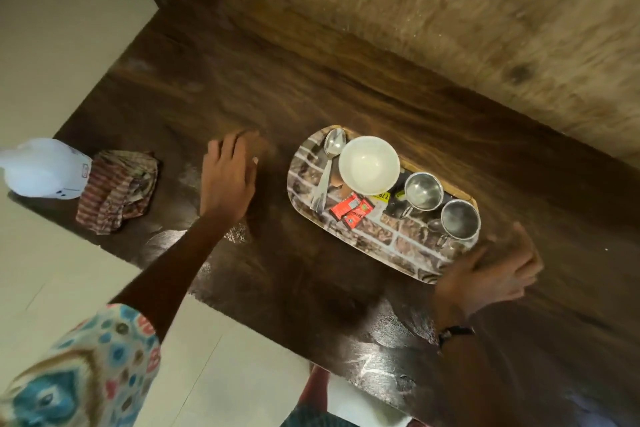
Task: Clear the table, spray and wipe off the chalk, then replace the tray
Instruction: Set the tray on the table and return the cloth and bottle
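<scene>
— While you look down through the head camera, where does the tray [408, 246] sit?

— On the dark wooden table [277, 87], toward the wall-side half of it, long axis slanting. Everything else I will place against that tray. On it you have a white bowl [369, 165] near its far end, a spoon [329, 163] lying just beside the bowl on the outer side, red sachets [351, 210] in the middle, and two steel cups [424, 191] [460, 220] along the wall-side rim toward the near end.

— And your hands?

— Your right hand [491, 274] is at the tray's near end, fingers spread apart and blurred; it looks to be touching the rim, but whether it has closed on it, I cannot tell. Your left hand [230, 173] is off the tray's far end, near but apart from it, fingers loosely spread over the bare tabletop, holding nothing.

— What about the cleaning things?

— Well away from the tray, past your left hand, a striped cloth [116, 192] lies crumpled at the table's edge, with a white spray bottle [45, 168] touching it on the outer side.

— The chalk?

— Pale chalk smears [377, 367] show on the tabletop on your side of the tray, close to the near table edge, and a smaller patch [237, 236] lies under your left forearm.
</scene>
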A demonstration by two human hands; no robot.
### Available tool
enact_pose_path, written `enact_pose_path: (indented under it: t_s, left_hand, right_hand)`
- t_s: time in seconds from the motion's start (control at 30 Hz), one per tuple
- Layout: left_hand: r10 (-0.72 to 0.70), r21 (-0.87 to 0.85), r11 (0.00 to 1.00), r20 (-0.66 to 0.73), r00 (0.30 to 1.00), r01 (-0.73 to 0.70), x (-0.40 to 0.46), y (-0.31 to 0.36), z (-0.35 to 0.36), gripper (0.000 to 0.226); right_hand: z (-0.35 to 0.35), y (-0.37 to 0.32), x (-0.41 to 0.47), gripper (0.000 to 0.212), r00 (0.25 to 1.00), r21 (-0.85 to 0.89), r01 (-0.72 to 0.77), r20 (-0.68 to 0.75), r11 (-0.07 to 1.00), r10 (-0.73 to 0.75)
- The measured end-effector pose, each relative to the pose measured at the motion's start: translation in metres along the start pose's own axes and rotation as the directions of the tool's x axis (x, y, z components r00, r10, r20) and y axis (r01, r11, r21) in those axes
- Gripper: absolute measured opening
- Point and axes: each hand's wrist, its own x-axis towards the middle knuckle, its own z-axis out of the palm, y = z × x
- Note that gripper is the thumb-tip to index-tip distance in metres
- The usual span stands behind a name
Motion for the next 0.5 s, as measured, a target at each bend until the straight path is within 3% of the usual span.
enact_pose_path:
  t_s: [0.1, 0.23, 0.37, 0.43, 0.5]
  left_hand:
    - [-0.004, 0.014, 1.000, -0.071, 0.997, 0.005, -0.013, -0.043, -0.023, 0.032]
    - [-0.140, -0.029, 0.990, -0.315, 0.939, 0.138, -0.031, -0.088, -0.061, 0.031]
    - [-0.338, -0.193, 0.941, -0.552, 0.762, 0.278, -0.048, -0.128, -0.097, 0.034]
    - [-0.462, -0.271, 0.882, -0.656, 0.597, 0.385, -0.054, -0.149, -0.109, 0.052]
    - [-0.603, -0.394, 0.786, -0.660, 0.448, 0.476, -0.061, -0.170, -0.117, 0.078]
  right_hand:
    - [0.018, -0.059, -0.010, 0.028, 0.953, 0.145, 0.287, 0.061, 0.947, -0.298]
    - [0.064, -0.141, -0.053, 0.025, 0.761, 0.418, 0.506, 0.195, 0.755, -0.618]
    - [0.106, -0.198, -0.130, 0.027, 0.373, 0.548, 0.635, 0.399, 0.544, -0.838]
    - [0.126, -0.210, -0.170, 0.029, 0.141, 0.631, 0.640, 0.464, 0.438, -0.875]
    - [0.143, -0.218, -0.211, 0.036, -0.109, 0.718, 0.590, 0.525, 0.370, -0.844]
